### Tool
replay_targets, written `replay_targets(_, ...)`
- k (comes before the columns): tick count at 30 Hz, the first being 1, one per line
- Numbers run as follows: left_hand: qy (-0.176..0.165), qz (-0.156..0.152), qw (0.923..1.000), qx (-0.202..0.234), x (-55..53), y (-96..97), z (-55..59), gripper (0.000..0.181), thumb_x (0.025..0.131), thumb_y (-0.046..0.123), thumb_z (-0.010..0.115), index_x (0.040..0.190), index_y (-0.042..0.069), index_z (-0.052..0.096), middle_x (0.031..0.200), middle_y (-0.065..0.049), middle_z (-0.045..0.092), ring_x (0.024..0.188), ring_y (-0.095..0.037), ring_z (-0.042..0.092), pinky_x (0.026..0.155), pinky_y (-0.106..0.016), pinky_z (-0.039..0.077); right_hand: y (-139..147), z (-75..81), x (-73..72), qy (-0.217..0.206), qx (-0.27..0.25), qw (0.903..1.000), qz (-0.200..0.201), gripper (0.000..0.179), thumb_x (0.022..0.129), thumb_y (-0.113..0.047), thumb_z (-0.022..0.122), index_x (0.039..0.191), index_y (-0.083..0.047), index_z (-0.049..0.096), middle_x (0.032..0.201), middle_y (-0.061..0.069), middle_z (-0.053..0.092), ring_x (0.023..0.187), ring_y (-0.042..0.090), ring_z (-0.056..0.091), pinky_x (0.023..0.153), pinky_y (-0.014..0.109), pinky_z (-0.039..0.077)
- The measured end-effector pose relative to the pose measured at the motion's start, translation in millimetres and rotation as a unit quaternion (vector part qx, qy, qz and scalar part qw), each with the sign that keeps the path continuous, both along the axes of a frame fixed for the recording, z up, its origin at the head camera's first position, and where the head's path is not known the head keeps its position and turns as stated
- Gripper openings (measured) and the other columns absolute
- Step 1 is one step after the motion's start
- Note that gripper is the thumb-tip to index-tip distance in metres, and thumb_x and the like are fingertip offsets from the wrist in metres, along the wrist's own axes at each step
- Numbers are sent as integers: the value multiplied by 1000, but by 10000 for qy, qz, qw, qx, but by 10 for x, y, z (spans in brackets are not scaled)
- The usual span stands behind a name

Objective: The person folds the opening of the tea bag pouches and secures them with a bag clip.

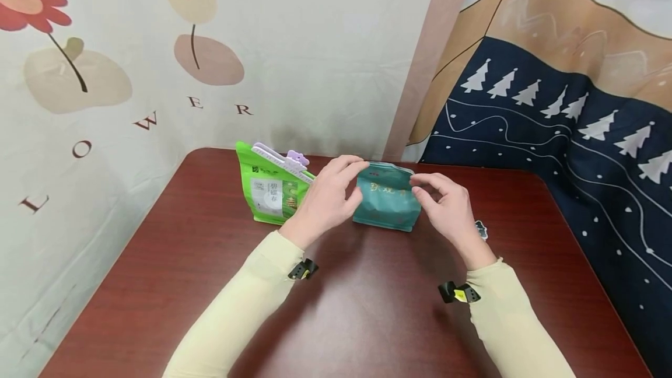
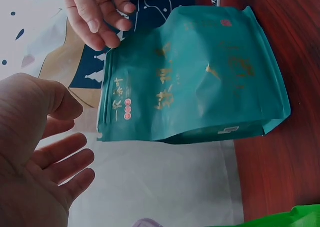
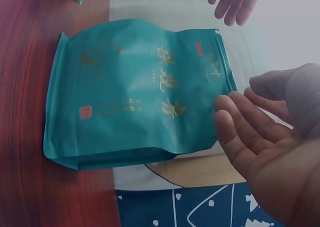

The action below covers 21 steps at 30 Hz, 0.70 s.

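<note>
Standing on the dark red table (image 1: 357, 308), the teal bag (image 1: 388, 203) is between your two hands, near the table's back edge, with its gold lettering towards you. Your left hand (image 1: 328, 194) is near its upper left corner, fingers loosely bent and gripping nothing; your left wrist view shows a gap between them and the bag. Your right hand (image 1: 446, 206) is at the opposite upper corner, fingers relaxed and not closed round anything, though you cannot tell for certain whether the tips touch the bag or lie just beside it. With neither hand holding it up, the bag seems to stand on its own flat, folded base, and its bulging lower part probably gives it weight enough to stay upright. Placing a hand at each end of the top edge (image 2: 106, 99) likely gives you even reach to both corners and leaves the front uncovered. To the left, partly behind your left hand, the green bag (image 1: 273, 194) also stands upright, a lilac clip (image 1: 280, 160) lying along its top, presumably to keep its mouth pressed together. A small dark object with a pale rim (image 1: 481, 230) lies beyond your right wrist, too hidden to identify.
</note>
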<state>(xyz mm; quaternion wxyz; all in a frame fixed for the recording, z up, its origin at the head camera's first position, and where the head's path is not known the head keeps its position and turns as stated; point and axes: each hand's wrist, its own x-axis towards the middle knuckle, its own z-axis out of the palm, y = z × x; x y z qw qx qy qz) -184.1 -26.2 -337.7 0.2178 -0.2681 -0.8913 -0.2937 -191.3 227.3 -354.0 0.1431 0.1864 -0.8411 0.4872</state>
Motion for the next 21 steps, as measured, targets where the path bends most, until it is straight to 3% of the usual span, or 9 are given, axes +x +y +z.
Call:
replay_targets(4,6,-15,10000,-84,-9,59,2,45,89,2,64,134,3,66,133,-11,63,124,-26,57,106,-39,47,48,-29,-19,172,-141,9995,-213,20,96,1,68,114,0,76,103,18,74,81,-5,59,72,8,47)
replay_targets(21,306,-147,9986,-411,-121,292,-9,42,89,2,68,131,4,68,137,-12,62,128,-27,57,108,-38,47,173,-144,-126,-29,-2,9978,-666,20,96,-3,70,116,-1,75,109,15,71,82,-8,57,75,6,46)
